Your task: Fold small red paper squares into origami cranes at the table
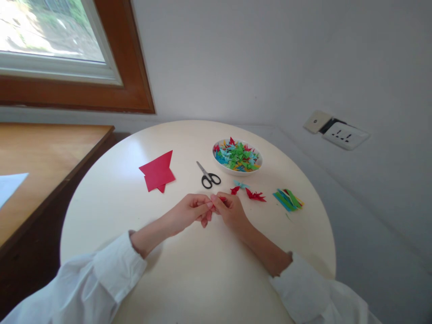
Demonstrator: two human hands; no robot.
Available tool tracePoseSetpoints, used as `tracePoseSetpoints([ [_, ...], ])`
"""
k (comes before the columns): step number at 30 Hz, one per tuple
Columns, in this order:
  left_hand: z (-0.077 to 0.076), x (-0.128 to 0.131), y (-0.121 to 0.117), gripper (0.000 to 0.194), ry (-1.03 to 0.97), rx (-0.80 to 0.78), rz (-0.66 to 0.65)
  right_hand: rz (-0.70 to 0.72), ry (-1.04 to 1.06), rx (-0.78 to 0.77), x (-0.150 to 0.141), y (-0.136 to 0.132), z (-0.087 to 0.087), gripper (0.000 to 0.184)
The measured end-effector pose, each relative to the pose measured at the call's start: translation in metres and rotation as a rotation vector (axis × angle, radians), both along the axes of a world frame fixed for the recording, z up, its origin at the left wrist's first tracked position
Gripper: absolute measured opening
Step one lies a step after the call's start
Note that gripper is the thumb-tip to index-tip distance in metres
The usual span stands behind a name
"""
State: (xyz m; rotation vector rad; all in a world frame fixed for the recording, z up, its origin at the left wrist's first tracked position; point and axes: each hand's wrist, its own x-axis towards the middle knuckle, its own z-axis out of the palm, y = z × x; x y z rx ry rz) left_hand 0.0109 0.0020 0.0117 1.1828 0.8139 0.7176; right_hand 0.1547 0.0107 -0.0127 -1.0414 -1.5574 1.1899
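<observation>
My left hand (194, 209) and my right hand (231, 210) meet over the middle of the round white table (202, 274). Both pinch a small piece of red paper (213, 207), mostly hidden by my fingers. Just beyond my right hand lie red folded paper cranes (255, 195) and a light blue one (241, 185). Scissors (209, 176) with black handles rest beyond my hands, blades pointing away. Red paper sheets (158, 172) overlap to the left.
A white bowl (232, 171) full of colourful paper cranes stands at the back right. Coloured paper strips (288, 200) are piled at the right. A wooden desk (50, 139) is at the left; a wall socket (344, 134) is on the right wall.
</observation>
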Motion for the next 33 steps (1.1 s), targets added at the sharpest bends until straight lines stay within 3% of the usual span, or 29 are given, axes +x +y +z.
tracePoseSetpoints([
  [5, 0.003, -0.001, 0.000, 0.032, 0.110, 0.075, 0.038, 0.057, 0.055, -0.056, 0.000, 0.001, -0.002, 0.049],
  [8, 0.001, -0.001, 0.001, 0.028, 0.123, 0.088, 0.041, 0.018, 0.010, -0.039, -0.001, 0.000, -0.001, 0.047],
  [15, -0.006, 0.002, 0.001, 0.026, -0.154, -0.135, 0.055, -0.020, -0.001, -0.018, -0.004, -0.001, -0.005, 0.041],
  [23, -0.011, 0.002, 0.000, 0.036, -0.039, 0.011, 0.077, -0.063, 0.038, -0.009, -0.006, 0.000, -0.005, 0.040],
  [29, -0.008, 0.003, 0.002, 0.036, 0.052, 0.096, 0.077, 0.053, 0.270, -0.193, -0.007, 0.003, -0.007, 0.042],
  [33, -0.010, 0.002, 0.003, 0.034, 0.118, 0.127, 0.089, 0.063, 0.217, -0.169, -0.007, 0.002, -0.008, 0.041],
])
